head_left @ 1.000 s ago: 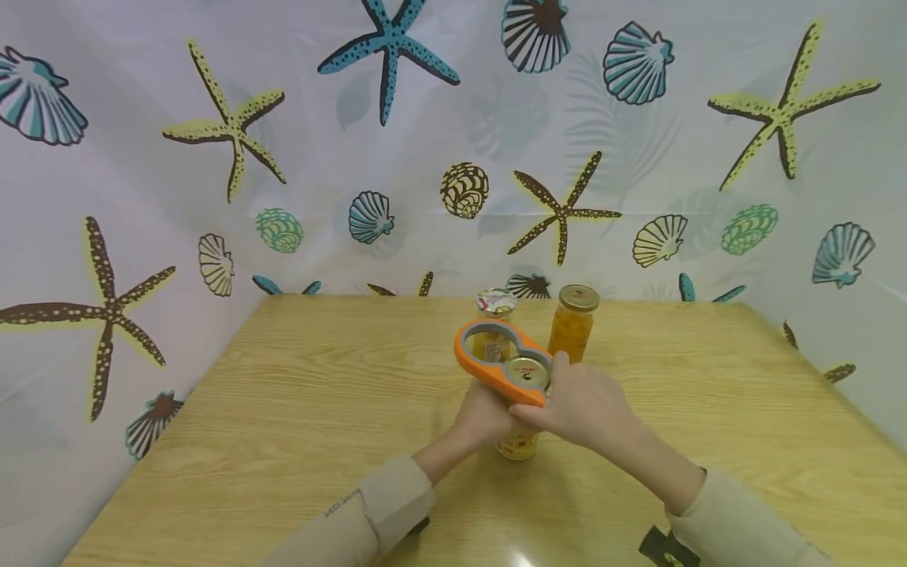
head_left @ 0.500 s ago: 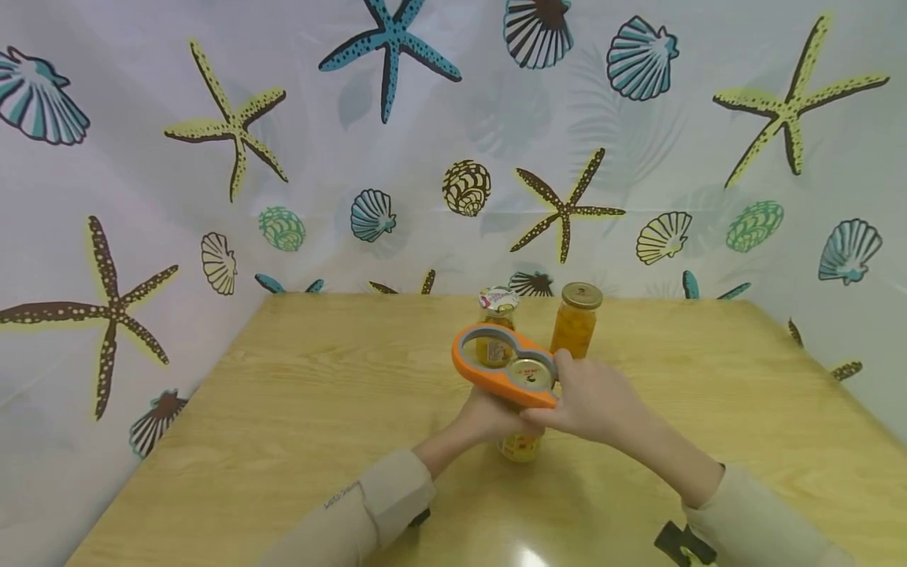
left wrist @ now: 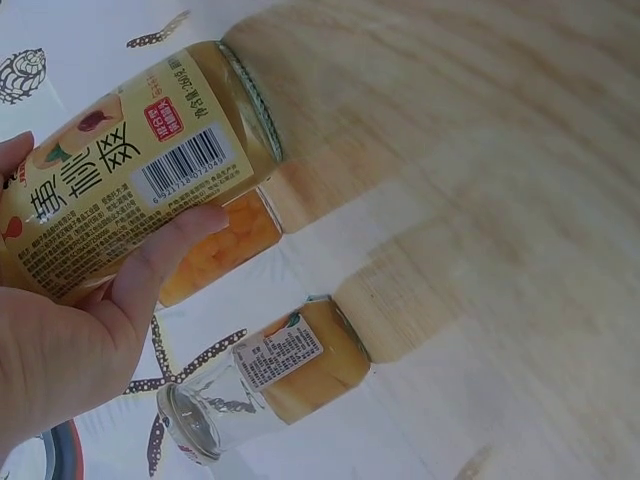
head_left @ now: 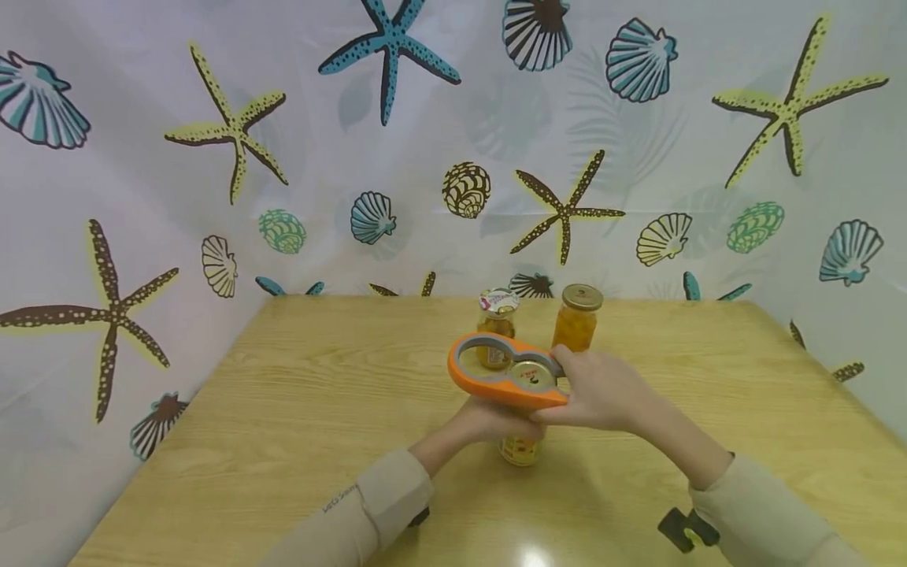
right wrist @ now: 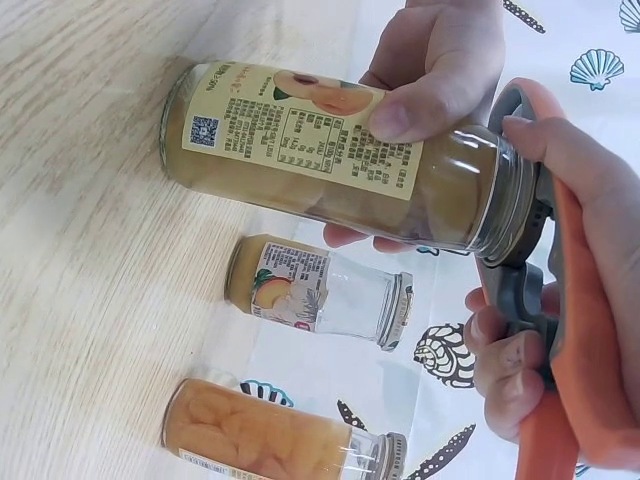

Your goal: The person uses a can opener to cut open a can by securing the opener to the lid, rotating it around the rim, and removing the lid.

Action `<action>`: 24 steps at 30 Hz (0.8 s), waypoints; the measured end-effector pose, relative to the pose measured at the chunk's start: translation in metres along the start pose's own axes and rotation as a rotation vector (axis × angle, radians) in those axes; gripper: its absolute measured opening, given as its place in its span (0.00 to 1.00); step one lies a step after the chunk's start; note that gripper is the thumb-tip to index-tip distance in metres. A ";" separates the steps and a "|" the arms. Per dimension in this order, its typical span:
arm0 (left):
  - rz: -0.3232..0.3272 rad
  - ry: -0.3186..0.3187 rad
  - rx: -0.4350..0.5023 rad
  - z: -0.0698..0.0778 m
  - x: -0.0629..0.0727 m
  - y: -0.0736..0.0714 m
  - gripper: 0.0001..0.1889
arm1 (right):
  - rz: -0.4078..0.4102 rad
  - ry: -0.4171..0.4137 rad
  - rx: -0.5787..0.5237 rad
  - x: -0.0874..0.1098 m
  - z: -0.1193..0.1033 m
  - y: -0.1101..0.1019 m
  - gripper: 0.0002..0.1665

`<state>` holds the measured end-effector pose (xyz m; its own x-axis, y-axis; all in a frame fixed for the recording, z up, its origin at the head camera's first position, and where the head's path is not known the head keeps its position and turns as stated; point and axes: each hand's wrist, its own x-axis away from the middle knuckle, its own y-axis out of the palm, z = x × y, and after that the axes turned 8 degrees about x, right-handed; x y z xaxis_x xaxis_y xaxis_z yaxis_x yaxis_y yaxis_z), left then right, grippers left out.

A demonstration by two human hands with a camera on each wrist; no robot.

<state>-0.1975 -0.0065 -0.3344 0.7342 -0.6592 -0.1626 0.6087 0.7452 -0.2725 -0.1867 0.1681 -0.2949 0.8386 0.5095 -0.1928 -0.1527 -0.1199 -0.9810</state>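
Note:
A labelled glass jar of fruit (right wrist: 300,130) stands upright on the table in front of me. My left hand (head_left: 492,421) grips its body, with the thumb across the label in the right wrist view. Around the jar's gold lid (head_left: 533,376) sits the smaller ring of an orange jar opener (head_left: 489,387) with a grey lining. My right hand (head_left: 609,391) holds the opener by its handle end, fingers curled round it. In the right wrist view the right thumb lies by the lid's edge. The opener's larger ring reaches out to the left, over the left hand.
Behind the opener stands a jar with a white patterned lid (head_left: 499,302), partly hidden. Right of it is a jar of orange fruit (head_left: 575,324) with a gold lid. The wooden table (head_left: 319,378) meets a shell-and-starfish cloth (head_left: 418,157) at the back and sides.
The opener has turned a little anticlockwise seen from above, its larger ring coming nearer me. My right hand has moved slightly right with the handle. The left hand stays on the jar.

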 end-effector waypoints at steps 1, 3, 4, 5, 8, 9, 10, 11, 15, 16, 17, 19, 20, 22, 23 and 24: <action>0.006 0.008 0.008 -0.001 0.000 0.000 0.28 | -0.001 -0.003 -0.005 0.000 0.000 -0.001 0.33; 0.008 0.025 0.022 -0.006 -0.003 -0.001 0.31 | -0.006 -0.005 -0.019 -0.001 0.001 -0.001 0.34; 0.004 0.037 0.033 -0.010 -0.004 -0.002 0.33 | -0.010 -0.004 -0.027 -0.001 0.001 -0.001 0.34; 0.004 0.040 0.041 -0.015 -0.006 -0.002 0.33 | -0.015 0.000 -0.036 -0.001 0.002 -0.001 0.34; 0.012 0.042 0.059 -0.026 -0.010 -0.002 0.33 | -0.028 0.009 -0.065 -0.001 0.002 -0.001 0.35; 0.021 0.045 0.054 -0.029 -0.010 -0.002 0.32 | -0.028 0.009 -0.067 -0.001 0.003 -0.001 0.35; 0.024 0.047 0.053 -0.029 -0.010 -0.002 0.31 | -0.028 0.010 -0.068 -0.001 0.003 0.000 0.35; 0.029 0.046 0.051 -0.027 -0.009 -0.002 0.30 | -0.026 0.009 -0.068 -0.001 0.003 0.000 0.35; 0.051 0.042 0.029 -0.013 -0.003 -0.001 0.28 | -0.012 0.010 -0.060 -0.001 0.003 0.002 0.36; 0.053 0.035 0.031 -0.009 -0.001 -0.001 0.28 | -0.010 0.011 -0.059 0.000 0.003 0.003 0.36; 0.057 0.027 0.028 -0.006 0.001 -0.001 0.28 | -0.008 0.012 -0.058 0.000 0.003 0.003 0.36; 0.057 0.017 0.031 -0.003 0.002 -0.001 0.28 | -0.006 0.014 -0.060 0.000 0.003 0.003 0.36; 0.057 0.015 0.028 -0.003 0.003 -0.001 0.28 | -0.005 0.013 -0.062 0.000 0.003 0.003 0.36; 0.063 0.000 0.043 -0.003 0.004 -0.001 0.28 | 0.000 0.012 -0.070 0.000 0.003 0.004 0.36; 0.066 0.003 0.047 -0.003 0.004 -0.002 0.28 | 0.004 0.011 -0.076 0.001 0.003 0.003 0.36; 0.071 0.001 0.051 -0.003 0.004 -0.001 0.28 | 0.007 0.010 -0.084 0.001 0.003 0.003 0.36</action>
<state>-0.1960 -0.0109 -0.3376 0.7758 -0.6046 -0.1805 0.5696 0.7941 -0.2118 -0.1883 0.1706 -0.2982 0.8426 0.5003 -0.1994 -0.1151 -0.1945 -0.9741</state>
